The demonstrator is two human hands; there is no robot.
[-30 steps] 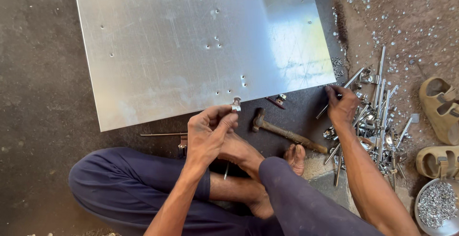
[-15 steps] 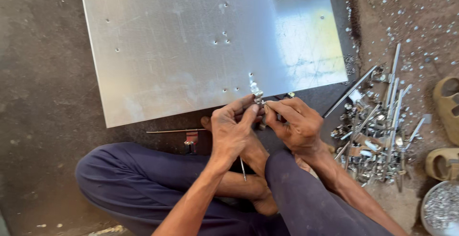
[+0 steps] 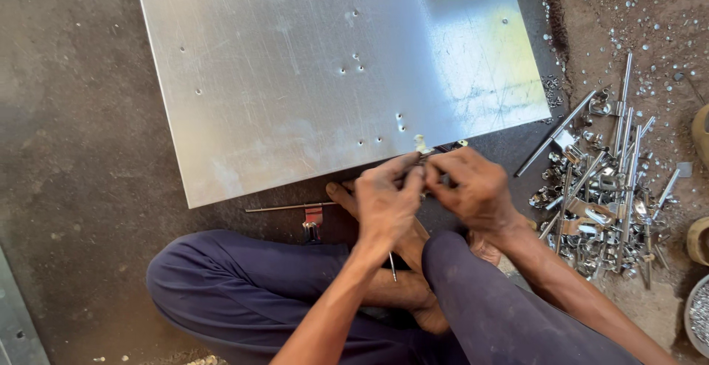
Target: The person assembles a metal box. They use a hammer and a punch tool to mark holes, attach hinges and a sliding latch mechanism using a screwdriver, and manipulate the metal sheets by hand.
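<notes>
both hands met just below the near edge of the metal sheet (image 3: 325, 77), which lay flat on the dark floor (image 3: 74, 114). the left hand (image 3: 388, 202) and the right hand (image 3: 473, 188) were each clenched by the fingertips on a small metal fitting (image 3: 422, 145) — a short, pale piece whose tip poked out above the fingers, touching or just over the sheet's edge; which of the two, i could not tell. its long axis ran roughly away from the person, tip toward the sheet, tilted a little left. most of it was hidden inside the two grips.

as for progress, the sheet already carried several small drilled holes, in pairs and singles, and none showed a fitting mounted in it. so the assembly looked to be at an early stage, the piece being put together in the fingers and not yet fixed anywhere.

a heap of rods and brackets (image 3: 598, 195) lay well to the right on the gritty ground — untouched. a thin rod (image 3: 288, 207) and a small reddish clip (image 3: 313, 221) lay just beside the left knee.
</notes>
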